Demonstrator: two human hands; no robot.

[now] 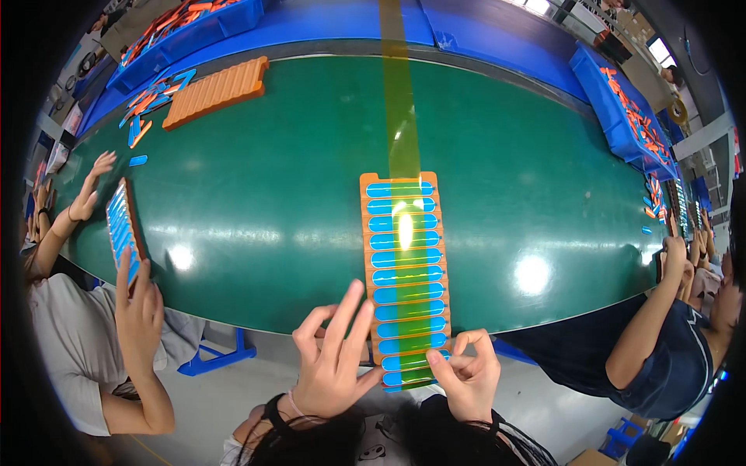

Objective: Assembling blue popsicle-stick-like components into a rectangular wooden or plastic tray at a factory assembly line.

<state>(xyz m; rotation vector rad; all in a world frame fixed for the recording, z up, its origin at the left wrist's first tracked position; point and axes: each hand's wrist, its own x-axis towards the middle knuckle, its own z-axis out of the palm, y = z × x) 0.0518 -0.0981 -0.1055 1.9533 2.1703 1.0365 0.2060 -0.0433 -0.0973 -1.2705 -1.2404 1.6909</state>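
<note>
An orange ribbed tray (367,264) lies lengthwise in front of me, its ridges running crosswise. Blue rounded strips (381,276) fill its grooves, one below another. A band of clear yellow tape (402,116) comes from the far side and runs down over the middle of the strips to the tray's near end. My left hand (332,365) is open at the tray's lower left edge, fingers spread and pointing away from me. At the lower right edge, my right hand (470,377) has its fingers curled, with the thumb tip by the lowest strips; anything between its fingers is hidden.
Another orange tray (217,92) lies at the far left beside loose strips (155,97). Blue bins of strips stand at the far left (186,39) and far right (622,116). A co-worker on the left handles a filled tray (123,225); another person (660,342) sits at right.
</note>
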